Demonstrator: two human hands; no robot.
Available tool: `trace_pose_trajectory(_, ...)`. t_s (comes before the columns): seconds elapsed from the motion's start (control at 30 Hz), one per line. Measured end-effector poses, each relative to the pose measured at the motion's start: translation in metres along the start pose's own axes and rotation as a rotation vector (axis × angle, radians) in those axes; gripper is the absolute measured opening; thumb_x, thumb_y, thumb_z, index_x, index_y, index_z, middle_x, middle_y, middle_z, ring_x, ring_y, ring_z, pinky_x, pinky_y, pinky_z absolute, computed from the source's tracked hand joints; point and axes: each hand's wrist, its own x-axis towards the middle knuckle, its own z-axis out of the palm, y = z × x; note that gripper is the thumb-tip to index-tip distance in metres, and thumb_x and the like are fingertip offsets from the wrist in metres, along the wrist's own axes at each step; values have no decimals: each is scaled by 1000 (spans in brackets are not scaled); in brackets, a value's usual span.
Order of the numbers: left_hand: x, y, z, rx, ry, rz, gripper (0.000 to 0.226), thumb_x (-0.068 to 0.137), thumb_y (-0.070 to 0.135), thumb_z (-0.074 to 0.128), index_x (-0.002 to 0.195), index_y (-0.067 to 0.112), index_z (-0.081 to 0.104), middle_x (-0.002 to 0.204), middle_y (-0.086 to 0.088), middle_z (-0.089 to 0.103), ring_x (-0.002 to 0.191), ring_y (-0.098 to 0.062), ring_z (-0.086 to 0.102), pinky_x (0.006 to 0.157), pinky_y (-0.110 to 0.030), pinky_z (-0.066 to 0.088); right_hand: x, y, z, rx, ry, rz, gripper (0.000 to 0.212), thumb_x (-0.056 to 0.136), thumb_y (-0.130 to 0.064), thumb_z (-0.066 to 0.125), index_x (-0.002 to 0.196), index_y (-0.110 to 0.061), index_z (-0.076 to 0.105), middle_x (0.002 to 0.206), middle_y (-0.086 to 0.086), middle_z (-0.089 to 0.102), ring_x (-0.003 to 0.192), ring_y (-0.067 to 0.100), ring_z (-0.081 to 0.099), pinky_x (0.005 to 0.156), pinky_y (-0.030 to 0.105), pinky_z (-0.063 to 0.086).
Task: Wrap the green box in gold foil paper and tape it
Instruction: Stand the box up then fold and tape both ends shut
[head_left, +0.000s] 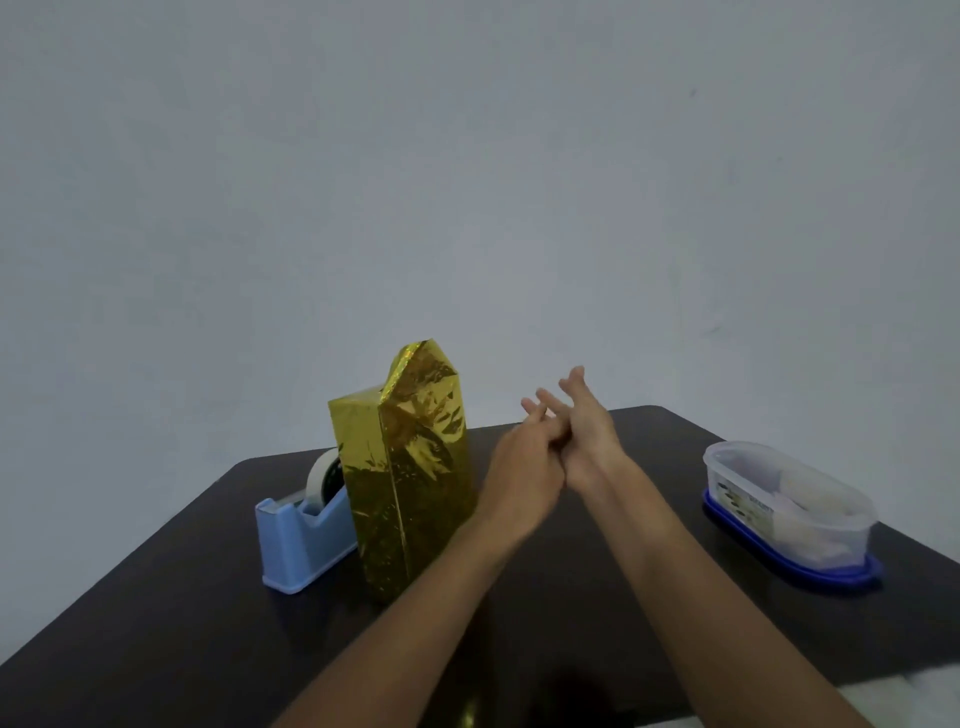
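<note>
Two hands: the left hand (524, 467) and the right hand (592, 441) meet in the air above the table (156, 649), to the right of the wrapped box, their inner edges pressed against each other.
Fingers of the left hand (535, 410): straight and slightly spread, pointing away from the person, and lying against the right hand.
Fingers of the right hand (574, 379): straight and close together, reaching a little farther out than the left ones.
Held things: nothing can be made out in either hand, though the spot where the palms meet is hidden.
Green box (410, 483): stands upright on one end, left of centre on the table, apart from both hands; none of its green shows.
Gold foil paper (426, 415): covers every side of the box in view, creased and shiny, with a seam running down the near corner; at the top it rises into a slanted, peaked flap.
Tape dispenser (301, 540): light blue, on the table just left of the box, its far end hidden behind it.
Roll of tape (322, 475): white, seated in the dispenser right beside the foil.
Plastic tub (789, 509): clear with a blue base, on the right side of the table, well apart from the hands; its pale contents are too blurred to name.
Forearms: bare, coming in from the lower edge and converging toward the hands.
Wall (467, 156): plain pale grey, behind the table.
</note>
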Motion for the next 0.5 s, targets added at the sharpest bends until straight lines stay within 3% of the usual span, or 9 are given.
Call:
trace_pose_trajectory(0.03,-5,-4,10,14,-101,6,45,93,-3,37,128,16,58,143,-5,46,131,-20,41,107,-20,32,3,5,-13,53,34,22,48,100,-37,38,139,-8,41,122,7,62,114,23,58,76,33,51)
trace_pose_trajectory(0.07,-10,-8,19,41,-167,10,48,93,-5,38,133,17,54,156,-2,26,144,-17,19,118,-33,18,6,9,-26,123,62,41,44,102,-31,36,137,-4,42,111,9,67,108,23,62,77,32,51)
trace_pose_trajectory(0.1,-14,-10,25,60,-197,11,48,93,-5,39,134,15,53,159,1,12,147,-15,3,120,-35,7,10,15,-38,208,78,59,42,103,-27,34,135,-2,43,101,10,69,99,23,65,76,31,52)
trace_pose_trajectory(0.2,-24,-13,32,-32,-199,-43,44,93,-4,41,134,8,53,159,2,11,146,-10,3,103,2,-5,21,34,-56,429,120,109,40,104,-22,31,133,3,46,74,13,72,65,21,71,55,30,57)
trace_pose_trajectory(0.27,-31,-14,33,-73,-198,-65,43,92,-3,43,130,11,58,156,6,19,144,-8,9,99,2,-3,25,42,-59,477,158,111,41,104,-22,31,131,4,46,72,15,70,56,21,70,47,29,56)
trace_pose_trajectory(0.33,-35,-14,31,-162,-224,-128,44,93,-1,43,130,16,57,150,8,33,138,-3,22,102,-2,9,28,43,-61,480,145,79,45,104,-27,28,132,5,43,87,17,67,66,24,70,58,33,59)
trace_pose_trajectory(0.4,-41,-11,30,-354,-294,-239,43,96,9,43,137,21,49,145,11,41,132,3,30,95,1,21,29,39,-61,399,96,46,49,103,-34,24,132,1,44,95,14,66,83,24,66,70,34,57)
trace_pose_trajectory(0.43,-43,-7,30,-422,-321,-280,41,99,25,42,140,25,44,145,12,41,132,3,31,98,-3,23,29,37,-59,294,68,31,51,103,-37,23,131,-2,47,98,10,67,89,22,65,76,33,56)
trace_pose_trajectory(0.5,-42,-5,34,-437,-368,-328,68,90,69,26,146,31,33,150,9,36,138,-4,27,115,-26,18,28,37,-56,16,54,-13,52,103,-40,21,131,-6,49,113,7,67,107,20,60,96,32,46)
